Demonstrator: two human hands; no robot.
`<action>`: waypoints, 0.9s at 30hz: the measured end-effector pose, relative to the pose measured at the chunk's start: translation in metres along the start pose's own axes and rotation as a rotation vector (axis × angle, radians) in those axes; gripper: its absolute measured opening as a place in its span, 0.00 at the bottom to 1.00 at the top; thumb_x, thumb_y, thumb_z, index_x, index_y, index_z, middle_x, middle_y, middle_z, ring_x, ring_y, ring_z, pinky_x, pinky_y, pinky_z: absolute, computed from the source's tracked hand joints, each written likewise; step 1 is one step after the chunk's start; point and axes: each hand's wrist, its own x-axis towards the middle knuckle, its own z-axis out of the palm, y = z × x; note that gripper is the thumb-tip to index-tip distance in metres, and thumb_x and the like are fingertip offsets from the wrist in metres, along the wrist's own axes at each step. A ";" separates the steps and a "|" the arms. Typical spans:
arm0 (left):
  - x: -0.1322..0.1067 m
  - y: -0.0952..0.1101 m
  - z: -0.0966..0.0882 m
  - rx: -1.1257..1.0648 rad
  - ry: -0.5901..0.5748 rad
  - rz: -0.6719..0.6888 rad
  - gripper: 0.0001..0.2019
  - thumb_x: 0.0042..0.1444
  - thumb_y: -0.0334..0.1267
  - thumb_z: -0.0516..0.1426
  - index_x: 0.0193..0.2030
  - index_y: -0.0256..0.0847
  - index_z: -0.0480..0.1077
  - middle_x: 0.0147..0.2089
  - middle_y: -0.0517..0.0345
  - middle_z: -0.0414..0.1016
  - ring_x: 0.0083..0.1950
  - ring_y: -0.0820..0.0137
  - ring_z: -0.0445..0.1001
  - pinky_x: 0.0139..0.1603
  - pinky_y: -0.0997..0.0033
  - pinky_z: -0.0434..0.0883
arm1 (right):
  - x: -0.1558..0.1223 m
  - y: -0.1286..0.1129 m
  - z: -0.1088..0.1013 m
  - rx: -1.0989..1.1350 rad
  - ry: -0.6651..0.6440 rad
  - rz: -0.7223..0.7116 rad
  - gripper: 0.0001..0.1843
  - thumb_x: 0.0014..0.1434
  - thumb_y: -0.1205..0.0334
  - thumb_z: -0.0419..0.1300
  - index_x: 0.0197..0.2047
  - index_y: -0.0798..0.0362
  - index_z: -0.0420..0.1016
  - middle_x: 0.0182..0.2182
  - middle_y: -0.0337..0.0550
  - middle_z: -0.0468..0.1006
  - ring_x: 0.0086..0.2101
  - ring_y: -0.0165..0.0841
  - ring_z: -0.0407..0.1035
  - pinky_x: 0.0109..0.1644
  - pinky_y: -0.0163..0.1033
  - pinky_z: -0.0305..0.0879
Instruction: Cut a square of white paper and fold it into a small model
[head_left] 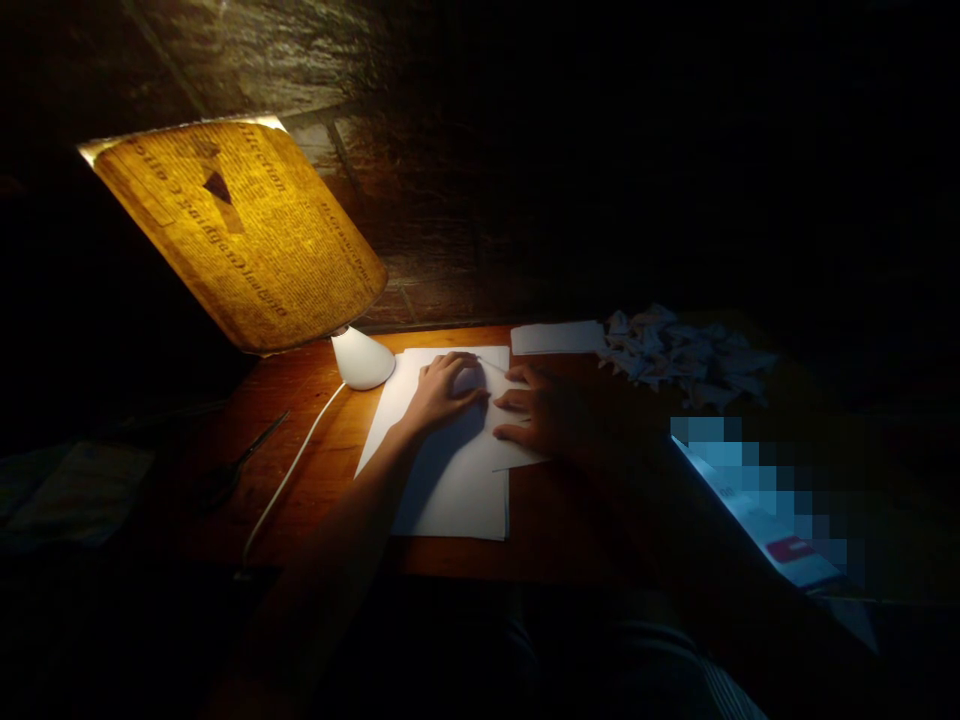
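A stack of white paper sheets (450, 490) lies on the wooden table (570, 520) under lamp light. On top of it sits a smaller sheet being folded (510, 440). My left hand (444, 388) rests on this sheet with its fingers curled and pressed down along a crease. My right hand (544, 412), mostly in shadow, lies flat on the same sheet with fingers stretched toward the left hand. Both hands touch the folded sheet near its upper part.
A white lamp base (362, 358) with a newspaper shade (240, 230) stands at the back left, its cord (289, 475) trailing forward. Scissors (244, 460) lie to the left. A paper strip (556, 337) and a pile of folded paper pieces (686, 355) sit at the back right. A lit screen (757, 500) glows on the right.
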 end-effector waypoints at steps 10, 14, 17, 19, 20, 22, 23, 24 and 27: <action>0.000 0.001 -0.001 0.012 -0.012 0.001 0.20 0.61 0.48 0.62 0.58 0.46 0.72 0.66 0.47 0.73 0.68 0.49 0.67 0.66 0.44 0.62 | 0.000 0.003 0.004 0.000 0.029 -0.013 0.17 0.55 0.53 0.74 0.47 0.48 0.85 0.60 0.51 0.74 0.58 0.51 0.69 0.60 0.58 0.68; 0.000 0.001 -0.001 0.011 -0.012 0.001 0.21 0.60 0.48 0.61 0.58 0.45 0.72 0.66 0.47 0.73 0.67 0.49 0.68 0.65 0.43 0.63 | 0.000 0.003 0.004 0.005 0.021 -0.007 0.17 0.55 0.53 0.74 0.47 0.48 0.86 0.60 0.51 0.74 0.57 0.50 0.69 0.60 0.59 0.67; 0.001 0.001 -0.001 0.007 -0.013 0.003 0.20 0.60 0.48 0.62 0.57 0.44 0.72 0.66 0.46 0.73 0.67 0.49 0.68 0.65 0.44 0.63 | 0.001 0.002 0.002 0.020 0.008 0.009 0.17 0.55 0.52 0.74 0.46 0.48 0.86 0.59 0.51 0.74 0.57 0.51 0.69 0.60 0.58 0.67; 0.001 0.001 -0.001 0.007 -0.013 -0.002 0.20 0.60 0.48 0.62 0.56 0.44 0.72 0.67 0.45 0.72 0.67 0.49 0.68 0.65 0.43 0.63 | 0.001 0.002 0.002 0.028 0.001 0.013 0.16 0.55 0.53 0.74 0.46 0.48 0.86 0.60 0.51 0.74 0.57 0.51 0.69 0.60 0.58 0.67; 0.001 0.001 -0.001 0.007 -0.012 -0.003 0.20 0.60 0.48 0.62 0.56 0.44 0.73 0.67 0.45 0.72 0.67 0.48 0.68 0.65 0.43 0.63 | 0.001 0.002 0.002 0.030 0.000 0.011 0.16 0.55 0.53 0.74 0.45 0.48 0.86 0.60 0.51 0.74 0.57 0.50 0.69 0.60 0.57 0.67; 0.001 0.000 -0.001 0.006 -0.010 0.000 0.19 0.60 0.48 0.62 0.56 0.44 0.73 0.67 0.45 0.72 0.67 0.48 0.68 0.65 0.43 0.64 | 0.001 0.003 0.003 0.033 0.007 0.004 0.15 0.55 0.53 0.74 0.45 0.48 0.86 0.59 0.51 0.74 0.57 0.50 0.69 0.59 0.57 0.68; 0.002 0.000 0.000 0.007 -0.009 0.003 0.19 0.60 0.48 0.62 0.56 0.44 0.73 0.67 0.45 0.72 0.67 0.48 0.68 0.65 0.43 0.64 | 0.001 0.003 0.003 0.035 0.013 0.001 0.15 0.55 0.53 0.74 0.45 0.48 0.86 0.59 0.51 0.74 0.57 0.49 0.69 0.59 0.57 0.68; 0.002 -0.001 0.000 0.009 -0.009 0.005 0.19 0.60 0.48 0.62 0.56 0.45 0.73 0.66 0.46 0.73 0.67 0.48 0.68 0.65 0.42 0.64 | 0.001 0.004 0.004 0.036 0.019 0.000 0.14 0.55 0.54 0.74 0.45 0.47 0.86 0.59 0.50 0.74 0.57 0.49 0.69 0.59 0.57 0.68; 0.002 -0.003 0.000 0.017 -0.015 0.005 0.20 0.60 0.48 0.62 0.56 0.45 0.73 0.66 0.46 0.73 0.67 0.48 0.68 0.66 0.42 0.64 | 0.001 0.004 0.006 0.032 0.031 0.004 0.14 0.54 0.54 0.74 0.44 0.48 0.86 0.59 0.50 0.74 0.57 0.49 0.69 0.60 0.57 0.67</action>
